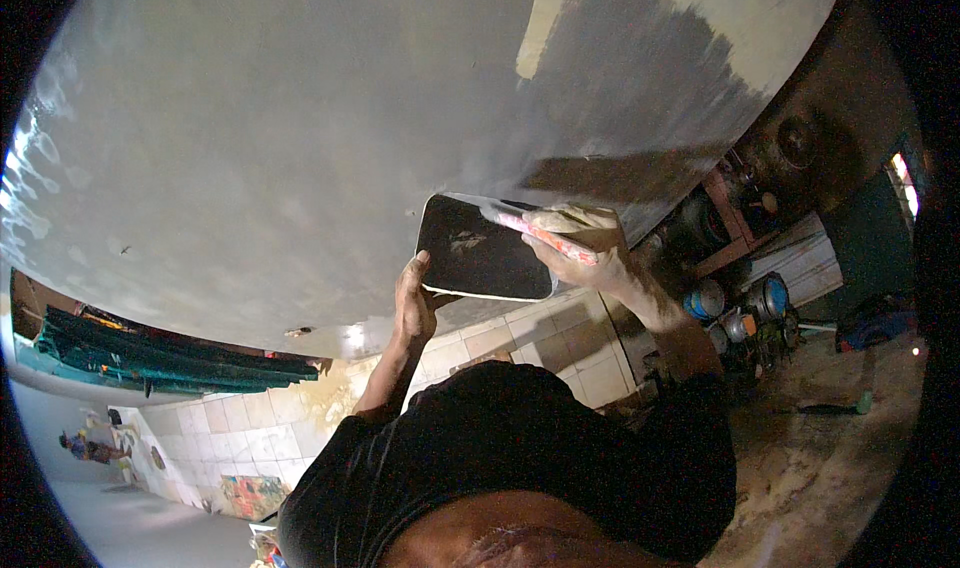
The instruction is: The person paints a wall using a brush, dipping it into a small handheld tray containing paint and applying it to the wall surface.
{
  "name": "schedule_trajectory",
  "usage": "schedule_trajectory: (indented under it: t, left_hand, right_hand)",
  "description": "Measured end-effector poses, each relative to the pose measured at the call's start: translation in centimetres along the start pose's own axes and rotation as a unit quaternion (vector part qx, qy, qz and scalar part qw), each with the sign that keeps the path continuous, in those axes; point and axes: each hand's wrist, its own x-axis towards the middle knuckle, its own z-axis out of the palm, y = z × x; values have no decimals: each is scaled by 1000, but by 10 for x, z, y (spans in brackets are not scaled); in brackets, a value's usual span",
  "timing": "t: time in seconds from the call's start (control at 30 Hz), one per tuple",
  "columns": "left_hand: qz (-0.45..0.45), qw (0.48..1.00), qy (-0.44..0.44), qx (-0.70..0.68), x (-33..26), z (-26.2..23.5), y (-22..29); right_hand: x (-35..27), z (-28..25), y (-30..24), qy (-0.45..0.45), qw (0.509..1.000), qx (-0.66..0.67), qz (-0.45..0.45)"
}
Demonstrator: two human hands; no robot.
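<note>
My left hand (412, 298) grips the lower left edge of a dark, shallow, rounded rectangular tray (480, 253) with a pale rim, its thumb over the rim. A whitish smear lies inside it. My right hand (585, 243) is closed round the red-and-white, smeared handle of what looks like a paintbrush (545, 236). Its whitish front end reaches over the tray's upper right edge; the bristles cannot be made out. Just beyond both hands is a broad wall (300, 138) with grey, damp-looking patches. A cream streak and ragged stroke marks show at its upper right.
Pale tiles (480, 346) lie below the tray. Dark green cloth (150, 353) hangs at the left, and a distant person (92, 448) stands at far left. Pots (768, 296), a wooden frame (728, 213) and a green-ended tool (850, 405) are on the right.
</note>
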Motion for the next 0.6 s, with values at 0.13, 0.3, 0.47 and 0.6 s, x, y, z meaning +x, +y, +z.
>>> schedule_trajectory:
  t: [0.13,0.3,0.47,0.6]
  left_hand:
    - [7,1000,-18,4,2,3,2]
    - [11,1000,-12,-10,5,4,5]
    - [6,999,-32,8,11,-2,-4]
    - [19,999,-42,7,3,3,3]
  right_hand:
    - [-6,-7,-18,-80,928,248,267]
    - [-7,-1,-17,-84,875,358,316]
    - [-5,0,-7,-16,874,360,327]
    - [-5,4,1,-43,920,202,333]
